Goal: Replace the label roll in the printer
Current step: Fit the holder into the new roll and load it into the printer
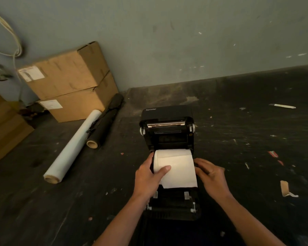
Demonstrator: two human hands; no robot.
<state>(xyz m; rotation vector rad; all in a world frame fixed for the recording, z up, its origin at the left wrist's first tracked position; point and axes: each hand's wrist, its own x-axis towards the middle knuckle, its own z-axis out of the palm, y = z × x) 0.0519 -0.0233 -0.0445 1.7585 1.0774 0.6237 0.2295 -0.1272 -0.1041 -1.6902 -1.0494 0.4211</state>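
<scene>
A black Xprinter label printer [167, 132] stands on the dark floor with its lid tipped back. A white label roll [178, 166] sits in its open bay, a loose end of paper hanging toward me. My left hand [148, 178] grips the roll's left end, thumb lying across the paper. My right hand [212, 176] is at the roll's right end, fingers curled against the printer's side guide; whether it grips the roll or the guide is hidden.
Two stacked cardboard boxes [69, 82] stand against the wall at back left, another box [4, 125] at far left. A white film roll [73, 148] and a black roll [105, 121] lie left of the printer. Paper scraps [284, 189] litter the floor at right.
</scene>
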